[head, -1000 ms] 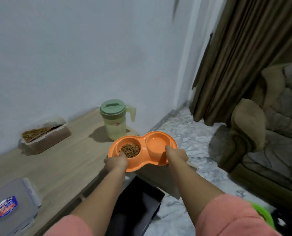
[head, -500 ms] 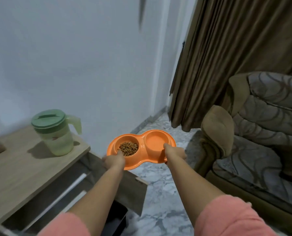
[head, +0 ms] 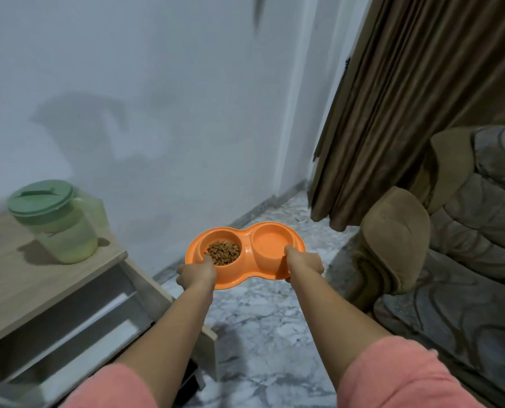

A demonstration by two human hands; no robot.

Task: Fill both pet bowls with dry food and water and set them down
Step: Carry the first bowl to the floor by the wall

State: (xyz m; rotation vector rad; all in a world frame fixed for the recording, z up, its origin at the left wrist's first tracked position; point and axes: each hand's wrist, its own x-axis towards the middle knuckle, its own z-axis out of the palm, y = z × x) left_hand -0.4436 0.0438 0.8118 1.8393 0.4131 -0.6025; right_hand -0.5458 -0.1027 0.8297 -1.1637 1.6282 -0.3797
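An orange double pet bowl [head: 246,257] is held level in the air above the marble floor. Its left cup holds brown dry food [head: 224,252]; its right cup [head: 271,242] looks wet inside, the water hard to make out. My left hand [head: 196,273] grips the bowl's near left rim, thumb over the edge by the food. My right hand [head: 303,262] grips the near right rim, thumb on top.
A green-lidded pitcher [head: 56,222] stands on the wooden table [head: 27,287] at the left. A brown sofa [head: 439,245] fills the right side, with a brown curtain [head: 398,107] behind it. Grey marble floor [head: 263,325] runs between table and sofa, up to the white wall.
The bowl has been carried off the table and out over the floor. My view has swung right; the food container and the grey box have left the frame.
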